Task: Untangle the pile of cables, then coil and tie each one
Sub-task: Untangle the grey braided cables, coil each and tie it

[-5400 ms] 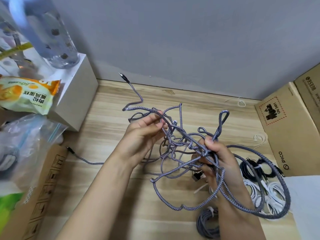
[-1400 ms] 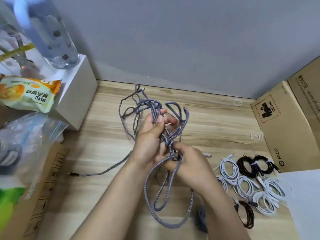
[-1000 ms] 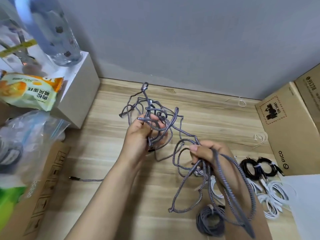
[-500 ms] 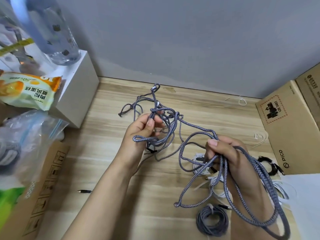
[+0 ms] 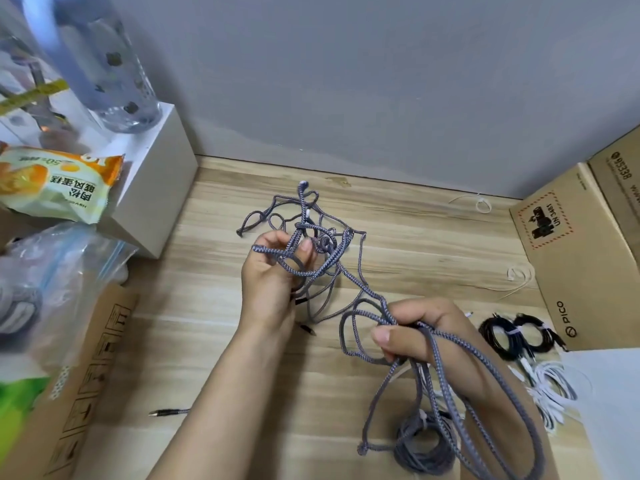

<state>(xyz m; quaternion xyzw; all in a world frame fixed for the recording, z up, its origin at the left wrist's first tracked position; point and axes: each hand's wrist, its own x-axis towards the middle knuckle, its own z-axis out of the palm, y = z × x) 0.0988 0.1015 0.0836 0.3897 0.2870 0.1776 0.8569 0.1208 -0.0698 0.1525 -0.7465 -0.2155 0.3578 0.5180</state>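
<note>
Evidently the left hand [image 5: 273, 282] clutched the knotted braided cable [image 5: 325, 251] up and left of the right hand [image 5: 426, 337], which gripped its freed loops, the taut strand slanting between them above the table [image 5: 415, 258].

Bare wooden table [image 5: 214, 341] between white box [image 5: 152, 188] and cardboard box [image 5: 571, 271].

brown cardboard box [image 5: 568, 271] at right: "PICO" along its near edge, "UN 3481" inside a red dashed label | second brown cardboard box [image 5: 620, 188] behind it: "95338" | orange-and-green snack packet [image 5: 59, 183] at left: Chinese characters, upside down, not legible
</note>
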